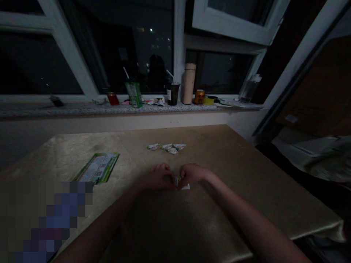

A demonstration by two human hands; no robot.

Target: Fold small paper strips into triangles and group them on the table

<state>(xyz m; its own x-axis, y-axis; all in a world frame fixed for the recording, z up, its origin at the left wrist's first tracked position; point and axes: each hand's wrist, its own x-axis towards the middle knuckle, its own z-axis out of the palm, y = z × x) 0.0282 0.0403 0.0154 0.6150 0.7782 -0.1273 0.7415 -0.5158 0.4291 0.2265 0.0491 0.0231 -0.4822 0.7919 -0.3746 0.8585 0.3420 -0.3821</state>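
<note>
A small piece of printed paper [186,186] lies low over the middle of the table, between my two hands and partly hidden by the fingers. My left hand [159,178] pinches its left side, with thumb and fingers bent together. From the right, my right hand [192,173] is closed on the same piece, fingers curled and tips pointing down. Just beyond the hands rest several small folded paper pieces [173,147], white with green print. Off to the left lies a flat green printed sheet or packet [102,166].
A gold-brown cloth [219,153] covers the table. Behind it, the window sill [153,109] bears a green cup [133,94], a dark cup with a straw [173,94], a pink flask [189,84], a gold can [199,97] and a red jar [112,98]. The lower left is pixelated.
</note>
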